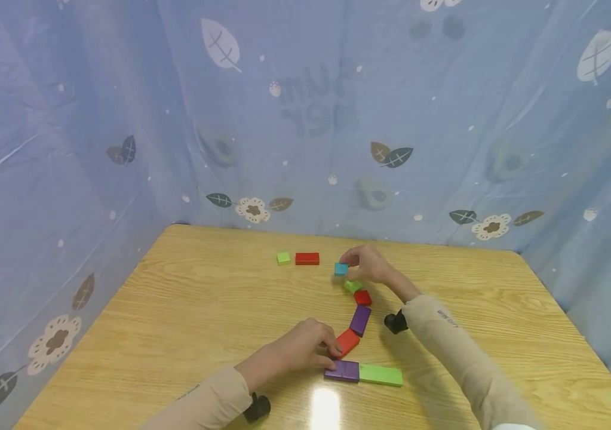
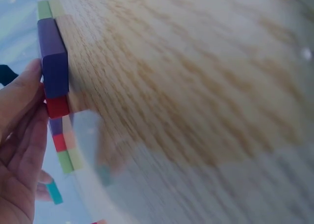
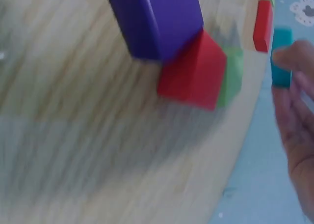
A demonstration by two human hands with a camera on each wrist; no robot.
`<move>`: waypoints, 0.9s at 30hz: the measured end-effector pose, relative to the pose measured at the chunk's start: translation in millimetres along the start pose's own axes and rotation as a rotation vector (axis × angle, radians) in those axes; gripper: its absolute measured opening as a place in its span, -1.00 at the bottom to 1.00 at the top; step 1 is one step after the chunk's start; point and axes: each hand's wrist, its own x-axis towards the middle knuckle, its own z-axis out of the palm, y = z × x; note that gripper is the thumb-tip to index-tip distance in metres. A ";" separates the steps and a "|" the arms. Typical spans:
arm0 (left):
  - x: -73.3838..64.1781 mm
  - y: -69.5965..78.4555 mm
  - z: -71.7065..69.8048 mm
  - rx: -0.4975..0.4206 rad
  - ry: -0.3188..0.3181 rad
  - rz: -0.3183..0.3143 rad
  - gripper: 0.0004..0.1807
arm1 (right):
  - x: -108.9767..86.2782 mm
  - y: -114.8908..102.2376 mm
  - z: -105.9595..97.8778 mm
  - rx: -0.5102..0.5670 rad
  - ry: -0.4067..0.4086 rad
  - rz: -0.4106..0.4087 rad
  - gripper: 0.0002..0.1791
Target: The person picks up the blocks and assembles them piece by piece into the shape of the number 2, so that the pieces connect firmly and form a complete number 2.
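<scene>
My right hand pinches a small blue block between thumb and fingers; in the right wrist view the block looks raised off the table. Close to that hand, a curved row holds a light green block, a small red block, a purple block and a longer red block. My left hand touches the row's near end, its index finger at the longer red block and its thumb at another purple block. A long green block lies end to end with that purple one.
Toward the back of the wooden table lie a small light green block and a red block. A blue patterned curtain hangs behind and along the sides. Black wrist cameras stick out below both sleeves.
</scene>
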 end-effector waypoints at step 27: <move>0.3 -0.5 0.4 0.026 0.007 0.011 -0.79 | 5.4 0.7 25.0 -0.108 -0.007 0.180 -0.76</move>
